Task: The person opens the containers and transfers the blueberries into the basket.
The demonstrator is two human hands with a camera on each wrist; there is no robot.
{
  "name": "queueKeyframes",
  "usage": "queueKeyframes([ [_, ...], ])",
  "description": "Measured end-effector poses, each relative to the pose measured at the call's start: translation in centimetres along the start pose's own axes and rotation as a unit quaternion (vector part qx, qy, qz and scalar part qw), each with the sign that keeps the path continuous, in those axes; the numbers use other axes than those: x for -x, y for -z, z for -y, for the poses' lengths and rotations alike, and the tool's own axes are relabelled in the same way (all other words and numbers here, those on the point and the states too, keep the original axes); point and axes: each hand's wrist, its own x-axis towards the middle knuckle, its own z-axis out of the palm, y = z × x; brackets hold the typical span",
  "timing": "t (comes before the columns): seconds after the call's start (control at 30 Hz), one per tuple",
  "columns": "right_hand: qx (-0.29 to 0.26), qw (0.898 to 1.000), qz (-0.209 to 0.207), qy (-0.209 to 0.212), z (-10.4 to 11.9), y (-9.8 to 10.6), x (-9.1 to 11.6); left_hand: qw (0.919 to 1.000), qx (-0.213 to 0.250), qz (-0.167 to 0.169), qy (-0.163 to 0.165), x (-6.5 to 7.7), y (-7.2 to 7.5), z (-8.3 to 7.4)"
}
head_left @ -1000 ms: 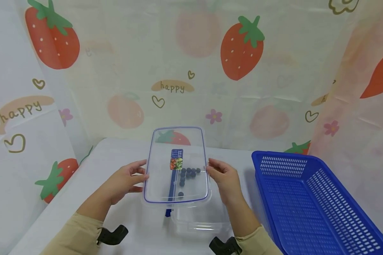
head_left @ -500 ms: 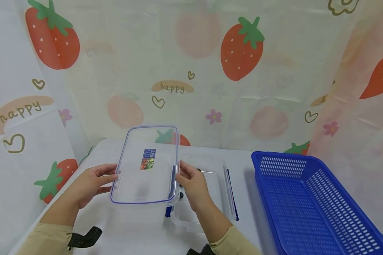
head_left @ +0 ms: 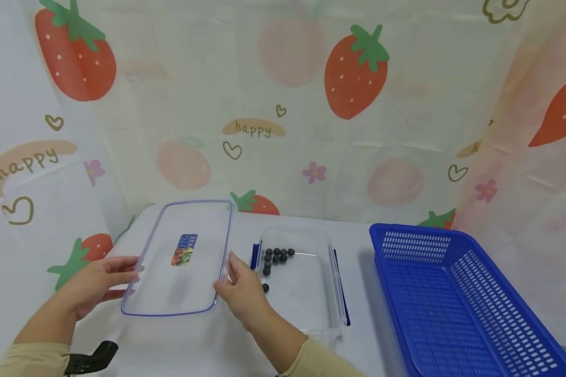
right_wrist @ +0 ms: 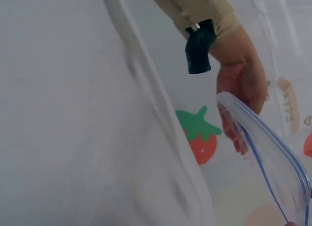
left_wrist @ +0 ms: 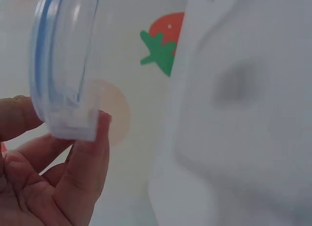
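Both hands hold a clear plastic lid (head_left: 162, 285) with a blue-purple seal and a small printed label, on the left of the table in the head view. My left hand (head_left: 96, 285) pinches its left edge; in the left wrist view the thumb and fingers (left_wrist: 90, 162) grip the lid's rim (left_wrist: 73, 123). My right hand (head_left: 242, 290) pinches the right edge. Right of the lid stands a clear plastic box (head_left: 311, 293) with blue side clips. Several dark round berries (head_left: 275, 256), like blueberries, lie inside it toward its left and back; the right forearm covers its near left corner.
A blue plastic basket (head_left: 462, 251) with perforated walls stands at the right. The white table (head_left: 179, 345) ends at the back against a strawberry-print sheet (head_left: 287, 78). Black wrist mounts (head_left: 91, 358) extend from the sleeves.
Both hands have carried the lid left and lower, from over the box to the table's left side. The box and its dark berries are now uncovered. The basket stays put.
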Motion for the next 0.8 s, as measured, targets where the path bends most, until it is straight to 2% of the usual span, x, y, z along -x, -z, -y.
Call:
queueKeyframes([
  [0.23, 0.049, 0.998, 0.014, 0.029, -1.2, -2.3, 0.5, 0.9978, -0.032, -0.003, 0.058, -0.1, 1.0, 1.7],
  [0.47, 0.113, 0.994, 0.006, 0.001, -2.9, -3.6, 0.5, 0.9952, -0.028, 0.002, 0.094, -0.2, 0.9, 3.2],
  [0.8, 0.15, 0.988, 0.0, -0.039, -4.7, -4.4, -0.1, 0.9945, -0.059, 0.007, 0.087, -0.9, 0.1, 4.9],
])
